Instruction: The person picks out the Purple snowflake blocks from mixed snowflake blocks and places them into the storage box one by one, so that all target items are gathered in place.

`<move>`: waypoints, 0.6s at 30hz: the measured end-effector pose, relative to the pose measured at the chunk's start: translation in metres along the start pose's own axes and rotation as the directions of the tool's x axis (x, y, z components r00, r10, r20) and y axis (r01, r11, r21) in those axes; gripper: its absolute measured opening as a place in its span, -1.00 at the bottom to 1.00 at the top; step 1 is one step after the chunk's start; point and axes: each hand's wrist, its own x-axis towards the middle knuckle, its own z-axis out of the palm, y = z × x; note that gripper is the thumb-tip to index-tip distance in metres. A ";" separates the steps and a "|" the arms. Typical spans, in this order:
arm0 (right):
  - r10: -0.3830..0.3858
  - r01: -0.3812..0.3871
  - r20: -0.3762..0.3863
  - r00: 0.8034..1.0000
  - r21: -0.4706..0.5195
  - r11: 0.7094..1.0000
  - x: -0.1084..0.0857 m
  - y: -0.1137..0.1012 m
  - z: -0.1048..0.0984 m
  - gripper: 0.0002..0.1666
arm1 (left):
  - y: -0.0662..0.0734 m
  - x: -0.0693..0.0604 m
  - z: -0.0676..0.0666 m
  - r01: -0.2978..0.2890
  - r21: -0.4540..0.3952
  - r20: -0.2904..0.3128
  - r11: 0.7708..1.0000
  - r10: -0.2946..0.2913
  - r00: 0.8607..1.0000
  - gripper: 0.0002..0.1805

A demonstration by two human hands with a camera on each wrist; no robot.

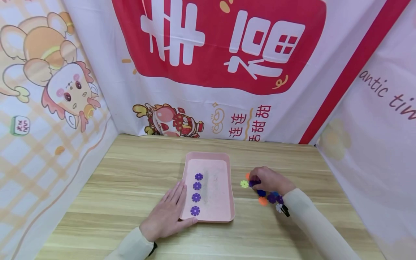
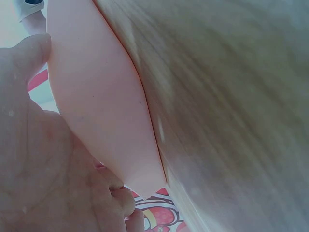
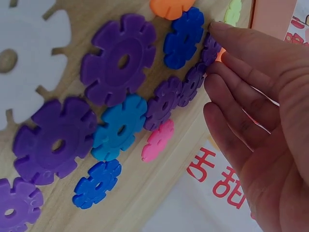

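A pink tray [image 1: 221,206] lies on the table, with several purple snowflake discs [image 1: 196,197] in a column along its left side. My left hand [image 1: 167,215] rests against the tray's left edge, fingers straight and thumb at the near rim; in the left wrist view the palm [image 2: 58,169] faces the tray's outer wall [image 2: 101,87]. To the right of the tray, my right hand [image 1: 269,180] reaches down into loose snowflake discs. Its thumb and fingertips pinch a purple snowflake disc [image 3: 211,48] at the pile's tray-side end.
Around the right hand lie loose discs: a yellow-green one [image 1: 244,184], an orange one [image 1: 263,201], a white one [image 3: 29,58], a light blue one [image 3: 120,126], a pink one [image 3: 158,140] and several purple and blue ones. Printed cloth [image 1: 211,79] hangs behind the wooden table [image 1: 130,173].
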 end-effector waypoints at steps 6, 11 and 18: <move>0.021 -0.021 0.011 1.000 0.013 1.000 0.003 0.002 -0.002 -0.75 | 0.000 0.000 0.000 -0.007 0.000 -0.008 1.000 0.007 1.000 0.21; 0.020 -0.020 0.025 1.000 0.027 0.999 0.004 0.001 -0.007 -0.82 | 0.000 0.000 0.001 -0.007 -0.006 -0.010 1.000 0.007 1.000 0.21; -0.019 0.018 0.077 0.997 0.017 1.000 0.003 -0.002 -0.020 -0.91 | 0.000 -0.001 0.000 -0.007 -0.004 -0.013 1.000 0.007 1.000 0.21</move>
